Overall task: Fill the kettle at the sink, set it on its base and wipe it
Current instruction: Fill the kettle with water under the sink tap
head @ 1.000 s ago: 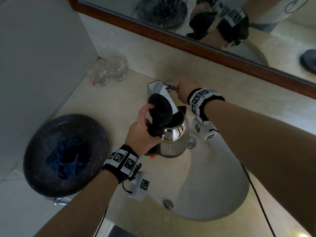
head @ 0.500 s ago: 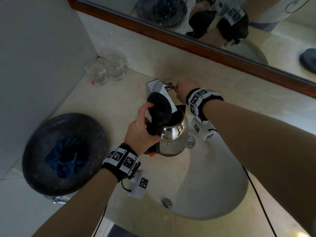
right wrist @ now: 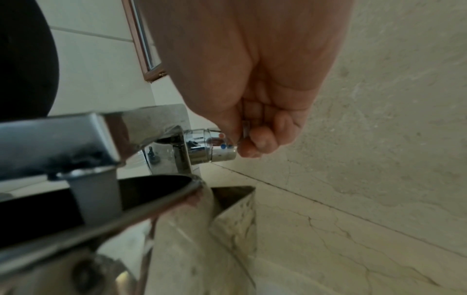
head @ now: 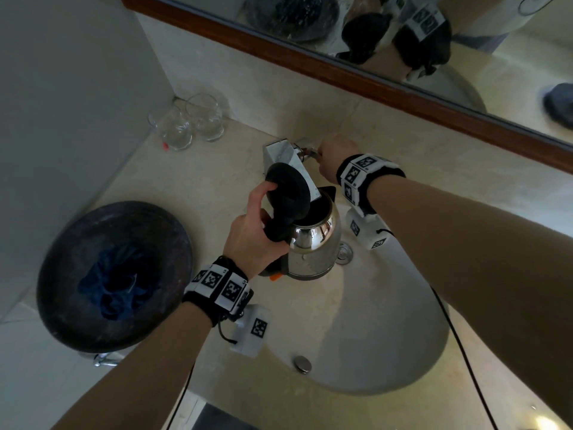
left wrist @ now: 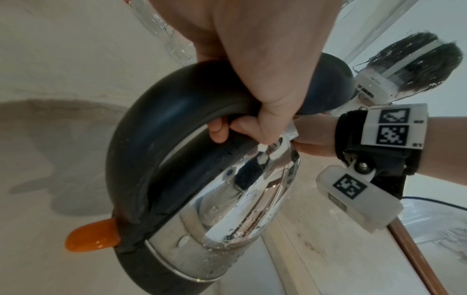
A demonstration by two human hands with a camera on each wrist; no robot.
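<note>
The kettle (head: 313, 243) is held above the sink (head: 387, 336) basin, directly under the square tap spout (head: 290, 159), body upright with a slight tilt. Its black lid (head: 288, 193) stands hinged open. The steel body carries water droplets, seen in the left wrist view, and an orange switch (left wrist: 92, 237) projects at the base of the handle.

My left hand (head: 251, 237) grips the black handle (left wrist: 156, 119), fingers curled fully round it, thumb up against the edge of the lid. My right hand (head: 333, 159) is closed on the tap lever (right wrist: 243, 127), pinching it between thumb and curled fingers beside the chrome valve body (right wrist: 209, 145), which shows a red and a blue mark. A flat sheet of water appears to fall from the spout into the kettle opening in the right wrist view; I cannot confirm the fill level.

On the desk (head: 198, 187) left of the sink sits a dark round bowl (head: 62, 305) containing a crumpled blue cloth (head: 117, 283). Two clear glasses (head: 189, 122) stand in the back corner. A wood-framed mirror (head: 403, 76) runs along the wall behind the tap.
</note>
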